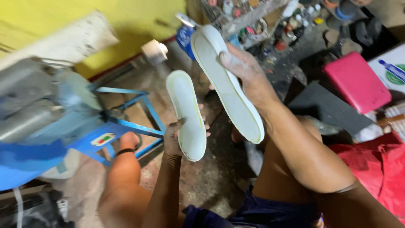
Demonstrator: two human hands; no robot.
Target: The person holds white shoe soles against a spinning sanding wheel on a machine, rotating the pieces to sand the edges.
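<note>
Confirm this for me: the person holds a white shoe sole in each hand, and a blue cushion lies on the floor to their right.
Not quite. The cushion on the floor to the right is pink, not blue, as the head view shows. The rest stands: the left hand holds one white sole and the right hand holds the other white sole.

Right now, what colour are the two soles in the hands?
Both soles are white with a thin yellowish edge line, seen in the head view.
</note>
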